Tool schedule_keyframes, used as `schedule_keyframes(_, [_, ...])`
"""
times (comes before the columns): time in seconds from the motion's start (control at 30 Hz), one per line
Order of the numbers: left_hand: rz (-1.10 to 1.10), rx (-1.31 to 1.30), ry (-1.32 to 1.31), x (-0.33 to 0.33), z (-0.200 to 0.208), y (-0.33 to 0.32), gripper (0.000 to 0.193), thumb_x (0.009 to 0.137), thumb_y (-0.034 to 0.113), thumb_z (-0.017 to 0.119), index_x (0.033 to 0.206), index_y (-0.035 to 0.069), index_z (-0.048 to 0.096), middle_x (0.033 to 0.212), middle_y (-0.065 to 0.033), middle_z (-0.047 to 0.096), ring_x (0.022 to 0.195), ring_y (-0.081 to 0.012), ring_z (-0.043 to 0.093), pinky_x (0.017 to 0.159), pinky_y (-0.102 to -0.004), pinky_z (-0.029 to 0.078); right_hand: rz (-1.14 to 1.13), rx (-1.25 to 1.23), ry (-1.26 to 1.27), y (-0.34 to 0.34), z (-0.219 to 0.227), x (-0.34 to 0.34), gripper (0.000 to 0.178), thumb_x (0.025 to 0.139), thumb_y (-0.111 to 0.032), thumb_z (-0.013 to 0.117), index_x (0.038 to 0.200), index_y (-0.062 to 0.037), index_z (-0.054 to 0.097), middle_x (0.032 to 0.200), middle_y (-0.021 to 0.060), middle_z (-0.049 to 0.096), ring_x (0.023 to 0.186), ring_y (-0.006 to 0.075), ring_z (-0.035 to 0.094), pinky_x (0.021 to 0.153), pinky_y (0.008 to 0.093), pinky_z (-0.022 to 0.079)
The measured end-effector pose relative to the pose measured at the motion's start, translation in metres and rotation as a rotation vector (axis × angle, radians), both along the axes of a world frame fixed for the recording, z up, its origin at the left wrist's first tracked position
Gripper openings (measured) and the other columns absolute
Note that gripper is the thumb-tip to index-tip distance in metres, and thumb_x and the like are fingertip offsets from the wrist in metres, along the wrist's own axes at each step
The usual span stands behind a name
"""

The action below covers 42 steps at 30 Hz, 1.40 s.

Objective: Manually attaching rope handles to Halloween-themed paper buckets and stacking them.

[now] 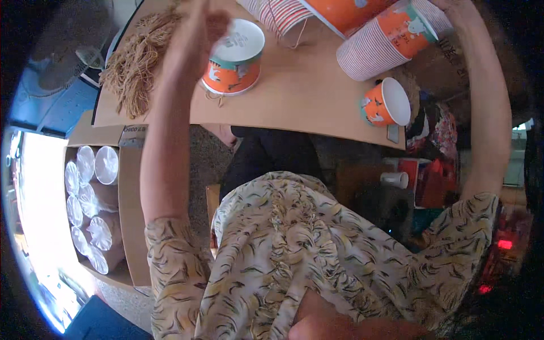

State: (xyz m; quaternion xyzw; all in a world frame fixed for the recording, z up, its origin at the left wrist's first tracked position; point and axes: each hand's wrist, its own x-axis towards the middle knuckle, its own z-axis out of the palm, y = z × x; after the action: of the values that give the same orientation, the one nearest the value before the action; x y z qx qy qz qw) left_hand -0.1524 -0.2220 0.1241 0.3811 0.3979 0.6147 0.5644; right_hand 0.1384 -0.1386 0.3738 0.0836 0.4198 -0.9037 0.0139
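My left hand [213, 25], smeared by motion, is at the top of the view beside a short orange-and-teal paper tub [232, 76] with a white inside. Its fingers are too blurred to read, and I cannot tell if it touches the tub. A bit of twine [214, 99] shows at the tub's base. At the upper right, my right hand [447, 4] is mostly cut off by the top edge, close to the rim end of a long nested stack of paper cups [377, 50]. Its fingers are hidden. A single orange cup [391, 105] lies tilted near the table's right corner.
A bundle of brown twine [139, 68] lies on the table's left side. More stacked cups [283, 20] and a large orange container [340, 14] are at the far edge. A cardboard box [133, 226] on the left holds several wrapped, clear round-ended sleeves. The brown tabletop [306, 102] ends before my lap.
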Motion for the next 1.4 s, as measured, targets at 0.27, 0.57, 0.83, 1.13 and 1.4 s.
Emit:
schedule_keyframes(0.27, [-0.541, -0.057, -0.984, 0.053, -0.028, -0.048, 0.087, 0.103, 0.064, 0.032, 0.134, -0.017, 0.043, 0.130, -0.0317, 0.060, 0.123, -0.0402, 0.061, 0.113, -0.0508, 0.045, -0.419, 1.244, -0.335, -0.027, 0.008, -0.051, 0.055, 0.083, -0.041, 0.078, 0.122, -0.0039, 0.066, 0.115, 0.0076, 0.069, 0.106, 0.0172, 0.065, 0.097, 0.0338, 0.053])
schedule_keyframes(0.57, [-0.689, 0.290, -1.250, -0.039, -0.067, 0.015, 0.021, 0.099, 0.000, 0.050, 0.117, -0.009, 0.057, 0.092, -0.0122, 0.064, 0.081, -0.0205, 0.063, 0.081, -0.0311, 0.061, -0.308, 1.382, -0.364, -0.029, -0.028, -0.065, 0.089, 0.075, -0.049, 0.076, 0.144, 0.0001, 0.049, 0.128, 0.0089, 0.059, 0.119, 0.0194, 0.055, 0.104, 0.0328, 0.044])
schedule_keyframes(0.83, [-0.166, -0.090, -0.946, -0.049, -0.005, 0.006, 0.026, 0.108, 0.023, 0.049, 0.092, 0.003, 0.053, 0.069, 0.0003, 0.051, 0.052, -0.0095, 0.049, 0.048, -0.0187, 0.047, -0.135, 1.307, -0.123, -0.001, -0.066, -0.081, 0.121, 0.065, -0.057, 0.083, 0.157, -0.0009, 0.030, 0.154, 0.0165, 0.043, 0.143, 0.0295, 0.041, 0.118, 0.0454, 0.034])
schedule_keyframes(1.13, [-0.411, 0.017, -0.910, -0.088, -0.074, 0.008, 0.022, 0.105, 0.011, 0.049, 0.115, -0.007, 0.057, 0.095, -0.0098, 0.064, 0.084, -0.0180, 0.066, 0.078, -0.0267, 0.061, -0.260, 1.585, -0.402, -0.005, -0.090, -0.104, 0.116, 0.064, -0.040, 0.089, 0.156, 0.0000, 0.031, 0.157, 0.0161, 0.039, 0.145, 0.0276, 0.038, 0.120, 0.0413, 0.030])
schedule_keyframes(1.4, [-0.292, -0.033, -0.747, -0.063, -0.098, -0.005, 0.019, 0.105, 0.016, 0.053, 0.109, -0.001, 0.062, 0.088, -0.0033, 0.069, 0.074, -0.0122, 0.069, 0.071, -0.0242, 0.062, -0.154, 1.874, -0.389, -0.004, -0.111, -0.111, 0.116, 0.062, -0.034, 0.093, 0.155, 0.0002, 0.032, 0.155, 0.0191, 0.041, 0.143, 0.0274, 0.040, 0.119, 0.0376, 0.032])
